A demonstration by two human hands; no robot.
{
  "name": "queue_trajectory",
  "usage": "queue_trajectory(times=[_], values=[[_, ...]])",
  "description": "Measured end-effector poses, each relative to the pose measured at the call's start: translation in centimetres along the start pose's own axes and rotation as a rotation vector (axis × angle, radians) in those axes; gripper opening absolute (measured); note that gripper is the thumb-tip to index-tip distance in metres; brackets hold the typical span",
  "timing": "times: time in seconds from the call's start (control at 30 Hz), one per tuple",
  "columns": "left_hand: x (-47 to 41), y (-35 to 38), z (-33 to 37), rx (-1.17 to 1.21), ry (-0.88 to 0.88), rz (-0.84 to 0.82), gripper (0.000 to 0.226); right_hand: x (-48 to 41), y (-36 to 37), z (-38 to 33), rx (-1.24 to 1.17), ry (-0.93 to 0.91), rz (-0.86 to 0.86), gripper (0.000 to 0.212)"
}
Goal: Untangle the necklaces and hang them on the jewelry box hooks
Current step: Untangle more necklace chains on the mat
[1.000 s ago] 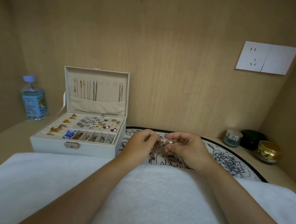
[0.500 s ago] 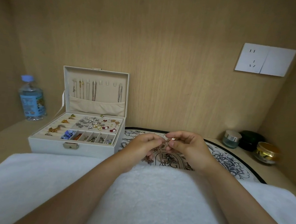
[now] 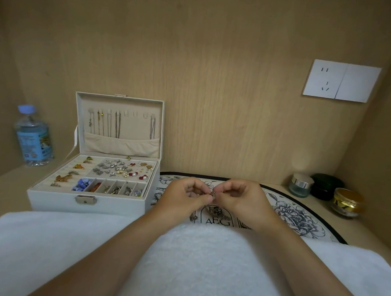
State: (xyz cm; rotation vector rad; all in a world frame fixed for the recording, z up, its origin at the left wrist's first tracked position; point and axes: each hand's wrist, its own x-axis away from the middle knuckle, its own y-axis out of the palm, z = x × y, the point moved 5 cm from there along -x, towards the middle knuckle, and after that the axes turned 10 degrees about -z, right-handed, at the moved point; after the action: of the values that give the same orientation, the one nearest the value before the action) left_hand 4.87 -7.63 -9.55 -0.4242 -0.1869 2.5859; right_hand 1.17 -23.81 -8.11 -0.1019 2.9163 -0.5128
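Jewelry box (image 3: 56,200) stands open on the counter (image 3: 4,188), chains (image 3: 117,124) hanging from some lid hooks (image 3: 134,114). Just right of it, over the floral mat (image 3: 300,216), the hands, left hand (image 3: 182,198) and right hand (image 3: 244,202), pinch a small tangled necklace (image 3: 212,194). Pulling too hard could tighten the knot or snap it.

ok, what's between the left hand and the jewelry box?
Head view: only a bare strip of the floral mat separates left hand from jewelry box.

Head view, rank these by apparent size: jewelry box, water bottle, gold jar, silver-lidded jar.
1. jewelry box
2. water bottle
3. gold jar and silver-lidded jar: they look about alike, and the gold one sits nearer, so unranked.
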Motion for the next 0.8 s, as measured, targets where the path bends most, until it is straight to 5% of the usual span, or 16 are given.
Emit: queue_trajectory(times=[0.53, 0.8], values=[[0.2, 0.2, 0.6, -0.466, 0.181, 0.073, 0.020, -0.2, -0.1, 0.2, 0.105, 0.049, -0.016, 0.010], [0.0, 0.8, -0.4, -0.331, 0.010, -0.006, 0.024, -0.1, -0.2, 0.4, 0.015, 0.052, 0.017, 0.012]])
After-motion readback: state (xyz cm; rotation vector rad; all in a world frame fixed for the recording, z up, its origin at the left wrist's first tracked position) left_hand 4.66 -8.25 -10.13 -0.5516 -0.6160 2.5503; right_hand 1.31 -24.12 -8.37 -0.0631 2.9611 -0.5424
